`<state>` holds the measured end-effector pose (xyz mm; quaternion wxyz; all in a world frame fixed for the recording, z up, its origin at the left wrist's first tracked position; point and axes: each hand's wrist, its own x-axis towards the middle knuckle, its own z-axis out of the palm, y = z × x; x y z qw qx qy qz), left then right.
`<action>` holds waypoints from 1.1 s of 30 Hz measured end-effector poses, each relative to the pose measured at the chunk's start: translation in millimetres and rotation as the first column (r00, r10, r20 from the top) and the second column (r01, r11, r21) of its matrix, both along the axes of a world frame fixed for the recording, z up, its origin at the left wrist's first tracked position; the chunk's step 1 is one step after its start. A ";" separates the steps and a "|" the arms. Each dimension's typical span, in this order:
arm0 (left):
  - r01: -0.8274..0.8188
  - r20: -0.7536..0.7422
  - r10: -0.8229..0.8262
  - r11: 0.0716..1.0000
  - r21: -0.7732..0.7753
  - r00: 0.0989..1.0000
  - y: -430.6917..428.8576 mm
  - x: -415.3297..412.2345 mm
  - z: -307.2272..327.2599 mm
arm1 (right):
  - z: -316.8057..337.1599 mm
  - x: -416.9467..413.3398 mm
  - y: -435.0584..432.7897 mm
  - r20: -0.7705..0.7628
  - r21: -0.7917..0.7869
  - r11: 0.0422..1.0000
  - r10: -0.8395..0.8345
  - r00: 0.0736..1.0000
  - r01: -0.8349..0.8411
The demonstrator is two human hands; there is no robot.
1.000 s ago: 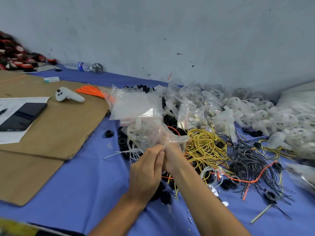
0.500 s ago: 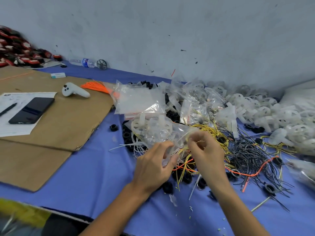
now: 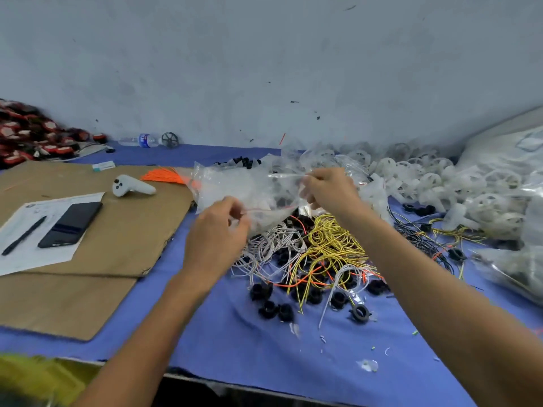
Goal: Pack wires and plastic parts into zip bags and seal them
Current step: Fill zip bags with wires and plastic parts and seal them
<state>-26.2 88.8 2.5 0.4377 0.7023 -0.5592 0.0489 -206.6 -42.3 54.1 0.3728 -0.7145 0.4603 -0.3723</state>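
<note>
Both hands pinch a clear bag (image 3: 252,186) by its zip edge, left hand (image 3: 216,230) low, right hand (image 3: 326,190) higher; its contents are too blurred to tell. The bag stretches left to right above the wires (image 3: 326,248). Half a second ago the hands were closer together and lower

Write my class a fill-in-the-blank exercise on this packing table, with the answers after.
1. The left hand and right hand both pinch a clear zip bag above the ____ cloth.
2. In the picture, the pen lies to the ____ of the phone.
3. The controller on the cardboard is ____.
Answers: blue; left; white.
</note>
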 end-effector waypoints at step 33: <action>0.341 -0.589 -0.450 0.893 -0.295 0.671 -28.6 -45.2 84.4 | 58.3 -96.6 11.0 0.434 0.180 0.982 -0.033 0.900 -0.050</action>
